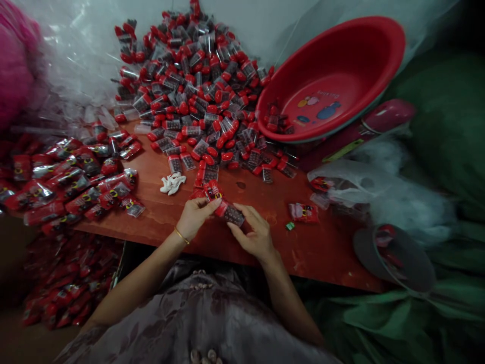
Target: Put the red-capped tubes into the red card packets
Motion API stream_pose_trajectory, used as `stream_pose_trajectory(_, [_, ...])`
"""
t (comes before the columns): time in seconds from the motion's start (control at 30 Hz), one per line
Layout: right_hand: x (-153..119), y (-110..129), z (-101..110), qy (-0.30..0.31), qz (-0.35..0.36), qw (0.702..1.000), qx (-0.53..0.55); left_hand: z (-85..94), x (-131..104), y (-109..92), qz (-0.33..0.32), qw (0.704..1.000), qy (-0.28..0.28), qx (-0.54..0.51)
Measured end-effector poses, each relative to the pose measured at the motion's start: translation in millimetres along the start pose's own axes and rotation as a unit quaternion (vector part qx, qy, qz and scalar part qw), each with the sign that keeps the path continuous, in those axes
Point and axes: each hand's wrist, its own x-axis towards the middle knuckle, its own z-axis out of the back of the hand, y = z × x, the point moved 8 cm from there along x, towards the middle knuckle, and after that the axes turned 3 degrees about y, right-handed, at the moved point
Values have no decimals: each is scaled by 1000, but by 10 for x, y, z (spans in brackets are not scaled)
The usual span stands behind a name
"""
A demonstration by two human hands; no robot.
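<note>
My left hand (195, 217), with a gold bracelet at the wrist, pinches a red printed plastic packet (213, 190) between thumb and fingers above the front of the table. My right hand (256, 233) grips the end of a small clear plastic case (234, 215) with dark, dotted contents. The case meets the packet between my hands; how far it sits inside I cannot tell. Just beyond them lies another clear case (210, 173). Left of that is a small heap of white finger cots (173, 183), or something like them.
A big pile of red-capped clear cases (197, 96) fills the back. Filled red packets (81, 182) are heaped at left, more (64, 293) below. A red basin (386, 38) leans at the back right. One packet (304, 212), plastic bags (382, 197) and a grey container (419, 260) are at right.
</note>
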Motion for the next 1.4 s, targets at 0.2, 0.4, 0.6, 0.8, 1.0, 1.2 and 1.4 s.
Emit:
stream_pose_trajectory(0.2, [-17, -36, -138, -22, -25, 999, -10, 99, -23, 123, 18, 997, -66, -41])
stream_pose_trajectory(0.4, [-57, -44, -197, -41, -54, 998, -4, -16, -88, 320, 45, 993, -52, -98])
stream_pose_trajectory(0.6, [-51, 19, -233, -22, -36, 999, 6, -5, -83, 242, -4, 996, -62, -69])
stream_pose_trajectory(0.8, [41, 81, -310, -11, -38, 997, 64, -40, -72, 145, -14, 993, -37, -110])
stream_pose_trajectory(1.0, [66, -43, -413, -31, -129, 961, 244, -7, -77, 33, 26, 991, -9, -132])
stream_pose_trajectory(1.2, [57, -238, -624, -7, -229, 894, 386, 13, -134, 139, 62, 988, 28, -136])
stream_pose_trajectory(1.4, [268, -152, -722, -39, -202, 939, 275, 94, -172, 141, 99, 987, 27, -121])
